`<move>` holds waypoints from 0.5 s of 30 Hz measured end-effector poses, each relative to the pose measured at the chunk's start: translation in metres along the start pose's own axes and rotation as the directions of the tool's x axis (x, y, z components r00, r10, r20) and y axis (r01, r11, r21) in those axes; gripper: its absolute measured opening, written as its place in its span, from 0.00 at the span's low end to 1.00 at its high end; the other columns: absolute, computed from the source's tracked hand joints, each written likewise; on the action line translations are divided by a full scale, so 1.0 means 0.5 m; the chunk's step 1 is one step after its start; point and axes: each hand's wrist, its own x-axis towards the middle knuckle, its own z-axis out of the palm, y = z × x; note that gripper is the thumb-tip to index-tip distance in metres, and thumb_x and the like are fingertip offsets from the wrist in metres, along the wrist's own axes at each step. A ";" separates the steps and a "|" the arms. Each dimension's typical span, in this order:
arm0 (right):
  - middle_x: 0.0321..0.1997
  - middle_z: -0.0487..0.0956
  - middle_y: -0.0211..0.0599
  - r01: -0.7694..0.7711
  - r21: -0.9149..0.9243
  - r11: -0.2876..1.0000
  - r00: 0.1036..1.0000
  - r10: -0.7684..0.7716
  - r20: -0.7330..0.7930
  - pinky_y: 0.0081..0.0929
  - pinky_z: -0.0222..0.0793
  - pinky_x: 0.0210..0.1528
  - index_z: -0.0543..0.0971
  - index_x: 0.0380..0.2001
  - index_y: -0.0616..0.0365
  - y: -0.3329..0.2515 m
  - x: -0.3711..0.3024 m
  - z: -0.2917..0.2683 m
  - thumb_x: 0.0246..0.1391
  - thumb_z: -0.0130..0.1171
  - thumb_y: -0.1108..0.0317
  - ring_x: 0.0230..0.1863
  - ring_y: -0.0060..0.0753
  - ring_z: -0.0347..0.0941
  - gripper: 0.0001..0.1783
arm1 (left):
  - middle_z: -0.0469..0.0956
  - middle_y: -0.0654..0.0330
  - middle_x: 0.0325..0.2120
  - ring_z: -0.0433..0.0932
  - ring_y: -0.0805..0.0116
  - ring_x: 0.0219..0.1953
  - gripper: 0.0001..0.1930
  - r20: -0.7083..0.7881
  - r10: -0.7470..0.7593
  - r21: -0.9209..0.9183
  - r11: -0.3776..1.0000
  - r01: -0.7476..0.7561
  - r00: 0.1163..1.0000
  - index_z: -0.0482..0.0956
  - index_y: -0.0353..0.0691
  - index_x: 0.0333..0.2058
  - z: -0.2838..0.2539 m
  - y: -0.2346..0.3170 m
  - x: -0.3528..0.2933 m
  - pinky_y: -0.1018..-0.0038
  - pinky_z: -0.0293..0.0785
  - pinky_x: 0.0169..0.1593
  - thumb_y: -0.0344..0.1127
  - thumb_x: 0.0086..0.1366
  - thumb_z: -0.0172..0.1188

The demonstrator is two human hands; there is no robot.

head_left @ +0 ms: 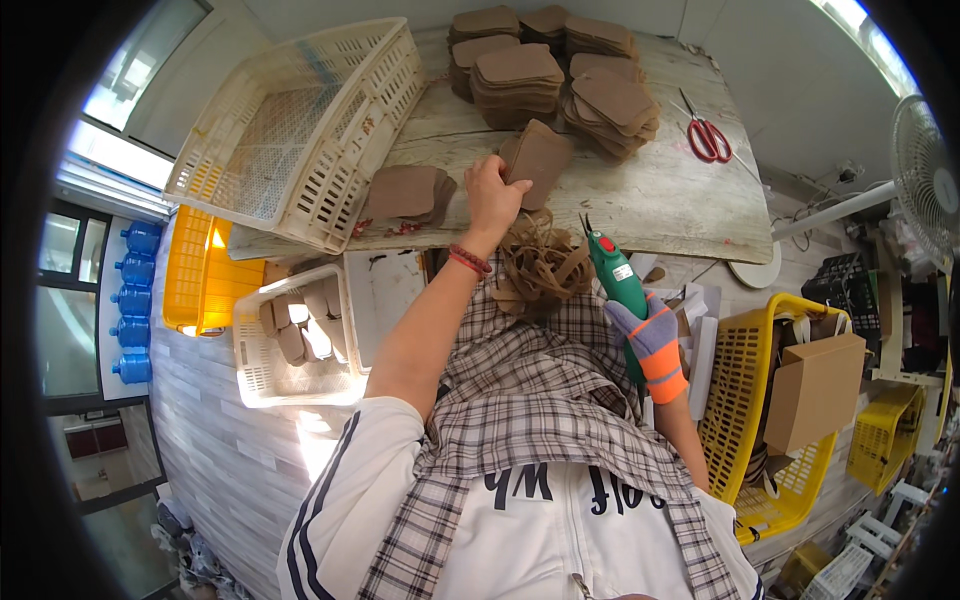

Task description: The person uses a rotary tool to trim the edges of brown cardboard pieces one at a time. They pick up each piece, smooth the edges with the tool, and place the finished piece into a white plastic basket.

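Brown rounded-rectangular fabric-like stack [540, 160]: long axis away-rightward; bare left hand [494, 200] nearer, pinching its left edge; orange-and-grey-gloved right hand [652, 340] grips green handheld power shears [616, 272], nearside right of stack.

Red-handled scissors [700, 128] lie open toward the far right of the tabletop [695, 212]. At its left end sits a large white slatted crate [372, 105], with a yellow crate [189, 265] lower down. Farther left, blue water jugs [133, 301] stand in a row. On the right — a white fan [928, 165] and, nearer, a yellow basket [722, 440] holding a cardboard box [815, 392] — with a smaller yellow crate [884, 437] farther right.
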 end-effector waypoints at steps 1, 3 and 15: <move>0.25 0.77 0.30 -0.006 0.009 1.000 1.000 0.006 -0.002 0.14 0.65 0.23 0.73 0.39 0.65 -0.002 0.000 0.000 0.44 0.69 0.60 0.22 0.14 0.70 0.24 | 0.72 0.56 0.35 0.69 0.59 0.41 0.18 0.036 -0.036 -0.206 0.978 0.043 0.999 0.69 0.35 0.36 0.005 -0.002 -0.003 0.67 0.66 0.45 0.35 0.52 0.67; 0.25 0.77 0.30 -0.012 0.035 0.999 1.000 0.012 -0.004 0.14 0.66 0.24 0.73 0.40 0.65 -0.010 0.000 -0.001 0.44 0.69 0.60 0.22 0.15 0.70 0.24 | 0.71 0.58 0.34 0.70 0.64 0.38 0.14 0.080 -0.091 -0.565 0.816 0.121 0.993 0.69 0.35 0.37 0.017 0.008 -0.013 0.70 0.67 0.42 0.32 0.55 0.64; 0.24 0.77 0.30 -0.041 0.192 0.981 0.999 0.037 0.022 0.15 0.65 0.21 0.73 0.40 0.63 -0.062 -0.019 -0.018 0.45 0.68 0.65 0.22 0.16 0.71 0.21 | 0.72 0.58 0.48 0.71 0.63 0.50 0.18 0.288 -0.100 -0.947 -0.179 0.267 0.953 0.66 0.37 0.50 0.050 0.115 -0.092 0.67 0.68 0.57 0.22 0.61 0.54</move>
